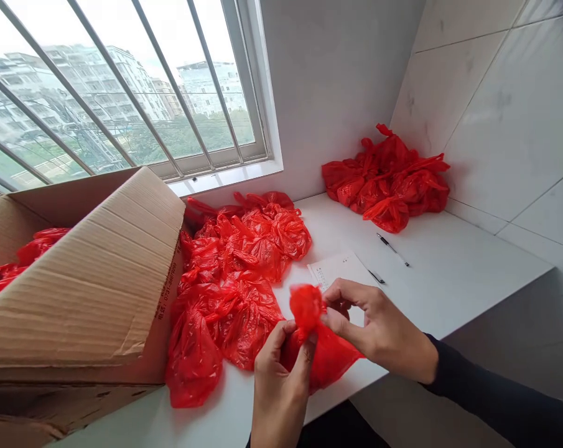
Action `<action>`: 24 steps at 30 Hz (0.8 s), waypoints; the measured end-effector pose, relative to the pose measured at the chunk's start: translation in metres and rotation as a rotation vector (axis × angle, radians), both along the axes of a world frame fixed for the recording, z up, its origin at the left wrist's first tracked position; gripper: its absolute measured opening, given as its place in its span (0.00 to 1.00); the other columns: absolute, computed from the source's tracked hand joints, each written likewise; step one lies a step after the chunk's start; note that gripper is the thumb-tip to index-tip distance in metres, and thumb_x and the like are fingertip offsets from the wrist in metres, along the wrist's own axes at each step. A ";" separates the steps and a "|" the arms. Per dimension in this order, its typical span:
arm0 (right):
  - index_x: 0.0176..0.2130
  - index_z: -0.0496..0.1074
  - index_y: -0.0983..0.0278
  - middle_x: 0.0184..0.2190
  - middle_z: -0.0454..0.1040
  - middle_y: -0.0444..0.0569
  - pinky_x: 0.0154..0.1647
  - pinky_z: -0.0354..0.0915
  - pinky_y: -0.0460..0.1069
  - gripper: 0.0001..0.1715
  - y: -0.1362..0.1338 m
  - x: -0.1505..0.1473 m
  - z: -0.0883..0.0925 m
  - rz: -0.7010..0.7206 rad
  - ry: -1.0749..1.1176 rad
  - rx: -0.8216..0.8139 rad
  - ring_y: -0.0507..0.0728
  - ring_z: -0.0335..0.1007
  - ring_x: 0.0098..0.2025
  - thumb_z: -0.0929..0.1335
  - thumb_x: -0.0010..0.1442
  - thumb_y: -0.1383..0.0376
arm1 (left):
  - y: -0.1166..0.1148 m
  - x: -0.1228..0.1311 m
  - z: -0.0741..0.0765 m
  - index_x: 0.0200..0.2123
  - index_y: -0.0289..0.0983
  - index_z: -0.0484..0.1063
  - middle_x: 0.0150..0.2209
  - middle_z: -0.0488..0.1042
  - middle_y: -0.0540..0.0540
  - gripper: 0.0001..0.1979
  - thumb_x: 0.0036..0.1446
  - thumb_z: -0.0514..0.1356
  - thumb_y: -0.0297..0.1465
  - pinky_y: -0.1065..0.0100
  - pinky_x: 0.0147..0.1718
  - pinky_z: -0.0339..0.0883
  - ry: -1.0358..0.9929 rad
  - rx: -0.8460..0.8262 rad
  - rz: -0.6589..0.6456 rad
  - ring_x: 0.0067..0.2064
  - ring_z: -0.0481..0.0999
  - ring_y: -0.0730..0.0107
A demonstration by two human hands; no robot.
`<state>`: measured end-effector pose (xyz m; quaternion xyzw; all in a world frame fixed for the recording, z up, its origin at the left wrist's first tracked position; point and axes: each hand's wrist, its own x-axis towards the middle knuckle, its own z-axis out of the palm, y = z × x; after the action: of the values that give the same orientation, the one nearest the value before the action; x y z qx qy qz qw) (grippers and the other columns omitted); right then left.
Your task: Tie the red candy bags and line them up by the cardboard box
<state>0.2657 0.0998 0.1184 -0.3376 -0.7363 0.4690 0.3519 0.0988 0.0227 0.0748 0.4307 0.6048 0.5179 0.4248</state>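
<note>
- The left hand [281, 379] pinches the gathered neck of a red bag [335, 361] between thumb and forefinger, from the left.
- The right hand [374, 330] has thumb and fingertips closed on the same neck, from the right and slightly higher.
- The bag's bunched top stands up between the fingertips; its body slopes down and rightward from them, over the table [477, 274] near its front edge. Both hands touch the neck, so neither is clearly nearer.
- Whether the neck is knotted, and what the bag contains, I cannot tell; some left fingers are hidden behind the plastic.
- Just beyond the right hand lie a sheet of paper [338, 266], partly covered, its writing too small to read, and two pens [394, 251].
- Left of the hands sits a pile of red bags [244, 249], beside a cardboard box [89, 280], cut off by the picture's edge.
- Another heap [393, 180] rests in the far corner.
</note>
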 end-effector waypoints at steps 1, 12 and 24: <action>0.33 0.71 0.60 0.30 0.71 0.42 0.36 0.63 0.50 0.07 0.002 0.002 0.002 -0.025 0.031 -0.050 0.53 0.65 0.32 0.67 0.66 0.63 | -0.001 0.000 -0.001 0.42 0.38 0.76 0.38 0.78 0.46 0.15 0.59 0.64 0.43 0.67 0.42 0.70 0.002 -0.006 -0.001 0.40 0.76 0.63; 0.52 0.65 0.58 0.43 0.74 0.47 0.48 0.67 0.53 0.20 0.008 0.006 -0.014 0.066 0.133 -0.186 0.57 0.69 0.44 0.71 0.62 0.61 | -0.001 -0.004 -0.001 0.36 0.40 0.73 0.33 0.75 0.49 0.14 0.59 0.65 0.44 0.71 0.34 0.69 -0.082 -0.065 -0.035 0.35 0.73 0.68; 0.51 0.66 0.55 0.34 0.65 0.42 0.46 0.64 0.52 0.12 0.004 0.030 -0.042 -0.197 -0.014 -0.130 0.55 0.65 0.39 0.66 0.67 0.60 | -0.027 -0.032 -0.011 0.40 0.41 0.73 0.35 0.76 0.50 0.14 0.59 0.64 0.45 0.69 0.38 0.67 0.170 -0.068 0.137 0.37 0.74 0.67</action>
<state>0.2952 0.1038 0.0760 -0.4339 -0.6699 0.4766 0.3685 0.0663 -0.0041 0.0642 0.4162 0.6839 0.4865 0.3497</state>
